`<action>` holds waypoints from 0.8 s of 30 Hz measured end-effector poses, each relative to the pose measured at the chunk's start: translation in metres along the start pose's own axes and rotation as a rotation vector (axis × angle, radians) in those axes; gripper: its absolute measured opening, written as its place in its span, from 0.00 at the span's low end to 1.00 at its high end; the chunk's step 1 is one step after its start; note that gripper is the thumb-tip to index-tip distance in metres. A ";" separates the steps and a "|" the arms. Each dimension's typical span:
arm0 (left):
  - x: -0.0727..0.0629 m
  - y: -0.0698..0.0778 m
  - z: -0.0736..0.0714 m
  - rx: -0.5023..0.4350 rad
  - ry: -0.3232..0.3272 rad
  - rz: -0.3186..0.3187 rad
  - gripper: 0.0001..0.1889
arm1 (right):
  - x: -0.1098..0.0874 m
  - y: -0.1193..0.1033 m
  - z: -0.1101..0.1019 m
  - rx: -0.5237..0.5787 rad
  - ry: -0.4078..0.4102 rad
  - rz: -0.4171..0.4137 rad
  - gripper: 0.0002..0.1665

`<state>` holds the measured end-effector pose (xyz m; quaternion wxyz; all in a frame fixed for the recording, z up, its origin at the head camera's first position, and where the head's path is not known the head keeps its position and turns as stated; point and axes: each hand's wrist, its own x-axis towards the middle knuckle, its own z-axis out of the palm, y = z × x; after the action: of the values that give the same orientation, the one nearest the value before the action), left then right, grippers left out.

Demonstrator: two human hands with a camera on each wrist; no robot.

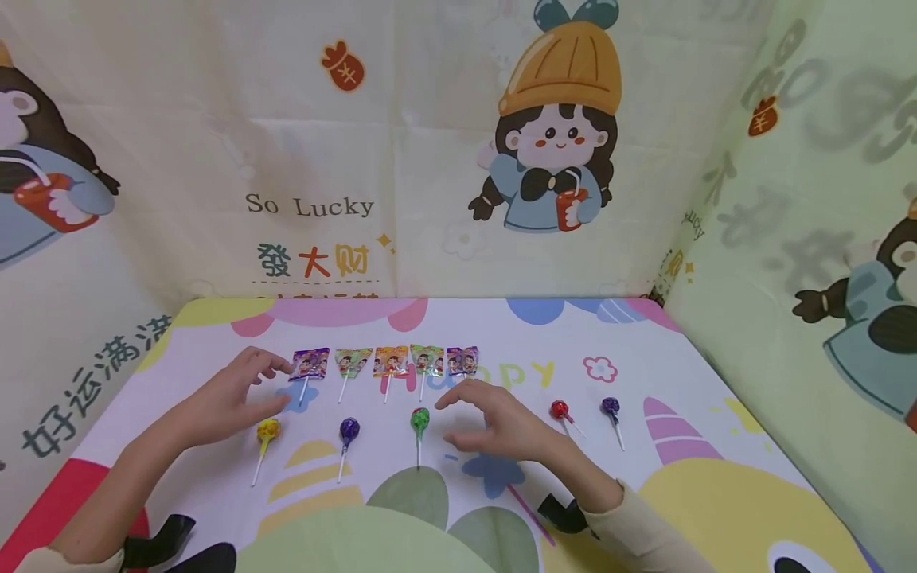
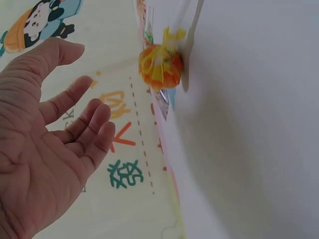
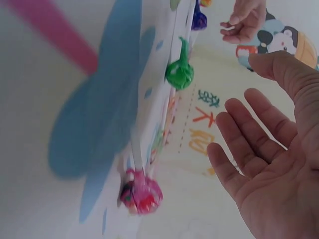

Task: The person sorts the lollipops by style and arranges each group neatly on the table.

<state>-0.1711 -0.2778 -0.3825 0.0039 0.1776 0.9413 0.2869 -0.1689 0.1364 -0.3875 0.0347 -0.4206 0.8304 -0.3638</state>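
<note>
My left hand [image 1: 232, 394] is held over the left of the table, fingers loosely bent and holding nothing. It is nearest to the yellow lollipop [image 1: 268, 431] and the purple flat-wrapped lollipop [image 1: 310, 364] at the left end of the back row. In the left wrist view, the yellow-orange lollipop [image 2: 160, 67] lies beyond the fingers. My right hand [image 1: 494, 418], also empty with relaxed fingers, hovers just right of the green lollipop [image 1: 419, 420]. The right wrist view has that green lollipop [image 3: 180, 74] and a pinkish-red lollipop [image 3: 141, 194] in front of the palm.
Between the yellow and green ones lies a purple lollipop [image 1: 349, 430]. Farther right are a red lollipop [image 1: 559, 410] and a dark purple one [image 1: 610, 407]. Several flat-wrapped lollipops, including an orange one [image 1: 391, 361], form a row behind. A patterned cloth [image 1: 430, 159] hangs behind the table.
</note>
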 end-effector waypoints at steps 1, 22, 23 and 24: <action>-0.003 0.002 0.001 -0.001 0.007 -0.001 0.24 | 0.000 -0.001 0.002 0.001 0.008 -0.009 0.22; -0.038 -0.001 0.021 0.005 0.049 -0.029 0.24 | 0.038 -0.027 0.055 -0.004 0.035 -0.024 0.21; -0.039 -0.001 0.022 0.006 0.047 -0.034 0.24 | 0.041 -0.028 0.057 -0.007 0.036 -0.022 0.21; -0.039 -0.002 0.021 0.011 0.041 -0.041 0.24 | 0.043 -0.030 0.058 -0.006 0.035 -0.020 0.21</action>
<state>-0.1327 -0.2807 -0.4050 -0.0103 0.1526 0.9463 0.2850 -0.1560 0.0604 -0.4004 0.0154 -0.4226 0.8278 -0.3688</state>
